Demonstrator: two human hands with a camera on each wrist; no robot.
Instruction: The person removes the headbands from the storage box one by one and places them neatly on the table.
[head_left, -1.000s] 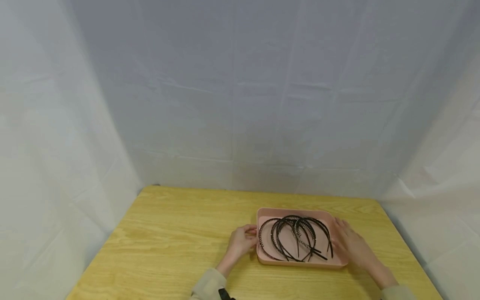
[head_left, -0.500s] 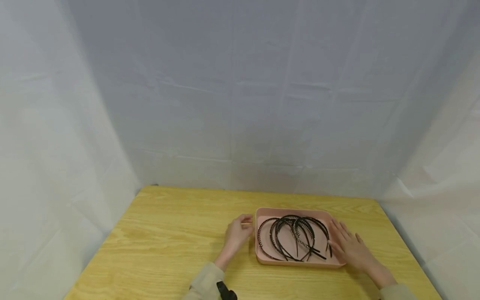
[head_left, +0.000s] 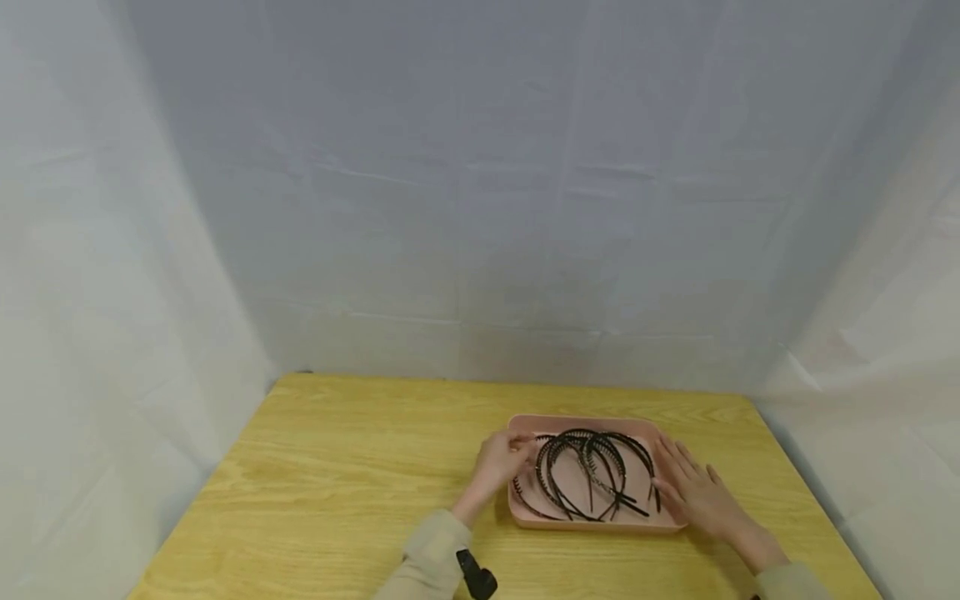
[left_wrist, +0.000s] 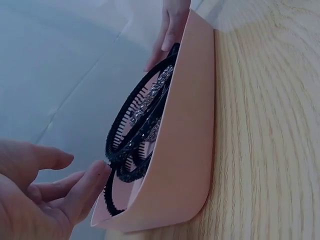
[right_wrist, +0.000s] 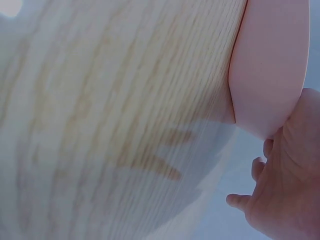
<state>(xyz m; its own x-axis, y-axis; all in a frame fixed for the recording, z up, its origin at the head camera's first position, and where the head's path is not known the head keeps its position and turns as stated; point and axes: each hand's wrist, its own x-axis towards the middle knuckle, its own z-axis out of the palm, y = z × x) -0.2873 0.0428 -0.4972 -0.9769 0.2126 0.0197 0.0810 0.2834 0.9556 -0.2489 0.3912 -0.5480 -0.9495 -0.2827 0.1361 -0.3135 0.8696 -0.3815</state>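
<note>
Several black toothed headbands [head_left: 576, 432], some with glittery trim, lie overlapping in a shallow pink tray [head_left: 600, 527]. Over the tray's left end is my left hand [head_left: 501, 460], above the leftmost headband [head_left: 529, 507]. In the left wrist view the thumb and fingers of that left hand [left_wrist: 42, 187] stand apart, a fingertip at or close to the headbands' edge; contact is unclear. At the tray's right end rests my right hand [head_left: 701, 496], fingers fairly straight against the rim. The right wrist view shows this right hand [right_wrist: 287, 175] beside the tray's outer wall [right_wrist: 270, 65].
The tray stands on a wood-grain table [head_left: 352, 467], right of its middle. Pale sheeting [head_left: 465, 208] hangs behind and at both sides. A black strap or device [head_left: 477, 575] is on the left wrist.
My left hand first drew back a little from the tray's left side, then moved right over its rim. The right hand shifted slightly inward on the right end. The headbands look the same.
</note>
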